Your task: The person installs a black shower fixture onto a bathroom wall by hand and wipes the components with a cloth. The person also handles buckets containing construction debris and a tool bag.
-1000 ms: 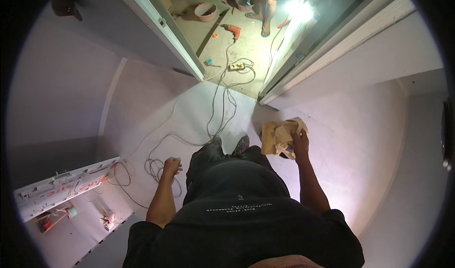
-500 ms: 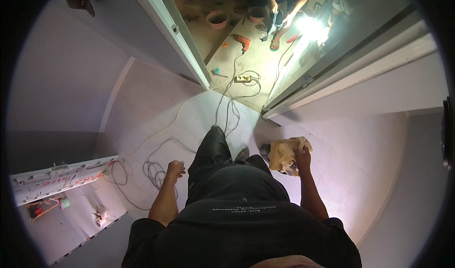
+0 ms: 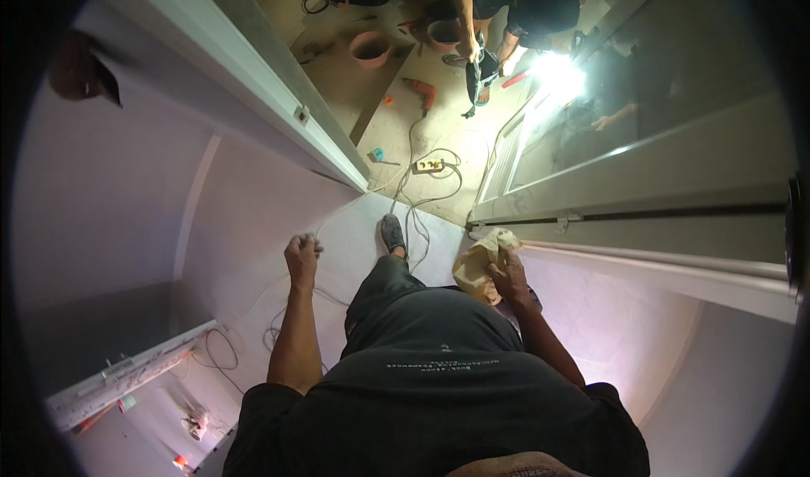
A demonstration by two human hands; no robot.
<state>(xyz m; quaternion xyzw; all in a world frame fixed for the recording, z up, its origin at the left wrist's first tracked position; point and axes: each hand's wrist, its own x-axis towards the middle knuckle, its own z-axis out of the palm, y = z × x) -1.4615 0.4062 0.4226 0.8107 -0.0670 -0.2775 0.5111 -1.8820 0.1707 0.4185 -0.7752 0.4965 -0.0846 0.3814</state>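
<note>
My right hand point(image 3: 509, 279) grips the edge of a crumpled brown paper bag point(image 3: 474, 270), held out at my right side before the doorway. What the bag contains is hidden. Out to my left, my left hand point(image 3: 302, 257) hangs over the floor with its fingers curled, and nothing shows in it. My foot in a dark shoe point(image 3: 392, 234) is planted just short of the doorway, beside cables.
Cables run across the threshold to a power strip point(image 3: 429, 165). Beyond it lie an orange drill point(image 3: 422, 93), a blue roll point(image 3: 377, 154) and a bucket point(image 3: 369, 49). A co-worker point(image 3: 481, 38) bends beside a bright lamp point(image 3: 557, 76). Door frames point(image 3: 253, 72) flank the opening.
I have stepped closer to the doorway, one foot now forward. The paper bag has come nearer the right door frame, still in my right hand. My left hand has moved forward.
</note>
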